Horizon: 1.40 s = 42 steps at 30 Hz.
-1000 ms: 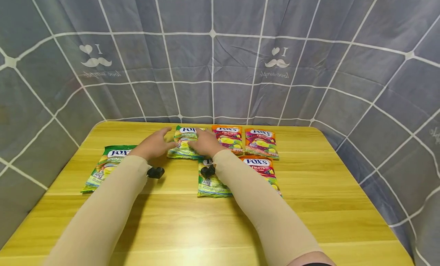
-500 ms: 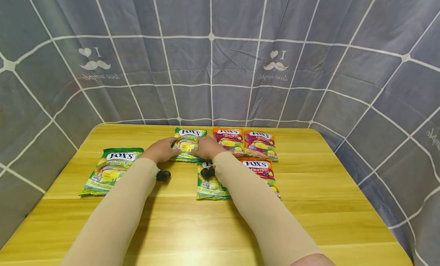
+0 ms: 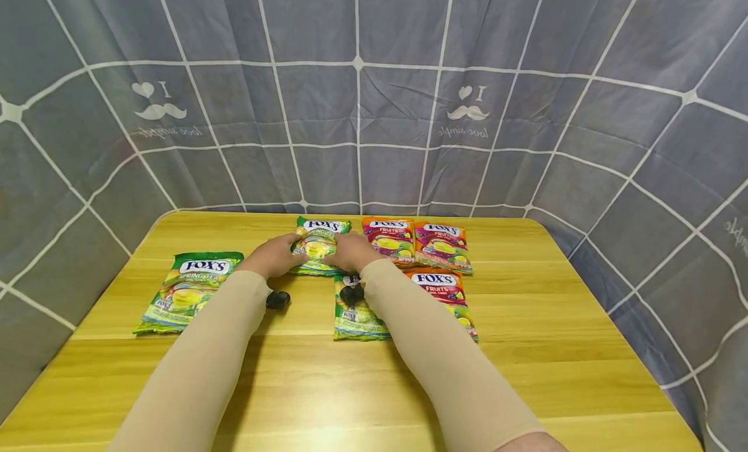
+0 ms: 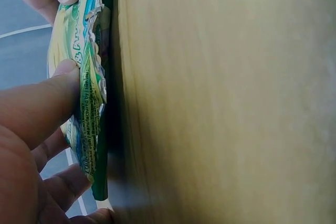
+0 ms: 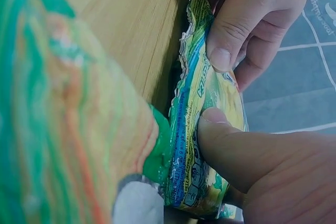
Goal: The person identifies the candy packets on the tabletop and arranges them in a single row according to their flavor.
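Just left of the red bag (image 3: 388, 236) I hold the green bag (image 3: 318, 245) by its sides, my left hand (image 3: 271, 256) and right hand (image 3: 352, 252) each with thumb on its face, fingers round the edge. I seem to be lining it up with the red bag. The next move, I judge, wants a small, even nudge, then a clean release.
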{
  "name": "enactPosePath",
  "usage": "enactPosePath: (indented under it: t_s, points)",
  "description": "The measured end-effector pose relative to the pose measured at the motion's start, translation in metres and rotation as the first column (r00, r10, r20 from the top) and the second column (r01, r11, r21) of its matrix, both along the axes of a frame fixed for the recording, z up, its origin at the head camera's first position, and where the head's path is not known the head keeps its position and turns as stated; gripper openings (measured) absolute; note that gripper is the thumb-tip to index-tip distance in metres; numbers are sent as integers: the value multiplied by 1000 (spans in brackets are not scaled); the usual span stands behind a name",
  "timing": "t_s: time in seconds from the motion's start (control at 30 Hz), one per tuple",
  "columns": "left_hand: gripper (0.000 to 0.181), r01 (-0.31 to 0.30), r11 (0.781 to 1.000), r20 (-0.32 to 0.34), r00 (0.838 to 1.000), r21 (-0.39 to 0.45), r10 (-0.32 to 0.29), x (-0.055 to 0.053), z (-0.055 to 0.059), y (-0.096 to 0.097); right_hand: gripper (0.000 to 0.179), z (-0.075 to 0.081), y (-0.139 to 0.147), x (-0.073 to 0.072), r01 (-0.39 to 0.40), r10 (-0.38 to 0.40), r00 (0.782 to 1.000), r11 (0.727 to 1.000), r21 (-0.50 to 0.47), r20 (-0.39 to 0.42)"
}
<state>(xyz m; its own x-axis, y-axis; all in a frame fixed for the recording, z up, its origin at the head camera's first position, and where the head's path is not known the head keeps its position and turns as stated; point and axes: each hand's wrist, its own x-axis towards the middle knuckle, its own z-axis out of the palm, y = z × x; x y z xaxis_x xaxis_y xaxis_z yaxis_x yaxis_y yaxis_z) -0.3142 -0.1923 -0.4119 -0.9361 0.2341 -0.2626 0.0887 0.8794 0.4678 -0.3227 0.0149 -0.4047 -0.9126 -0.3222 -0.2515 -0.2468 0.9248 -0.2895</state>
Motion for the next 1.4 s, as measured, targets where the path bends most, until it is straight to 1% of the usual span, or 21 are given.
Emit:
enactPosePath:
  t_s: [0.2,0.4,0.63,0.97,1.1,1.23,1.33,1.4]
  points:
    - [74,4,1000,-12,1000,-6,-5,-1,-1,0,81,-2,0,0,-1,1,1000,1000,-6,-15]
    - [75,-4,1000,-2,1000,-6,4,-1,0,0,80,-2,0,1,6,-7,1000,1000,-19,-7]
    - [74,-9,1000,14,1000,-15,10,-2,0,0,80,-2,-1,2,8,-8,1000,1000,-3,-11]
    - [75,-11,1000,5,1000,9,11,2,2,0,80,-1,-2,2,2,-2,1000,1000,-4,-26]
    - [73,-11,998,-16,1000,54,12,5,3,-1,79,-1,-4,1,18,-18,999,1000,-13,-39]
    - [71,-36,990,-26,999,138,40,6,2,-4,79,-1,-8,2,28,-30,998,998,-51,-50]
    - [72,-71,976,-32,996,207,79,8,4,-7,79,1,-13,2,24,-32,997,994,-103,-73]
    - [73,-90,964,-42,994,250,104,9,7,-12,79,3,-16,2,19,-33,995,990,-143,-96]
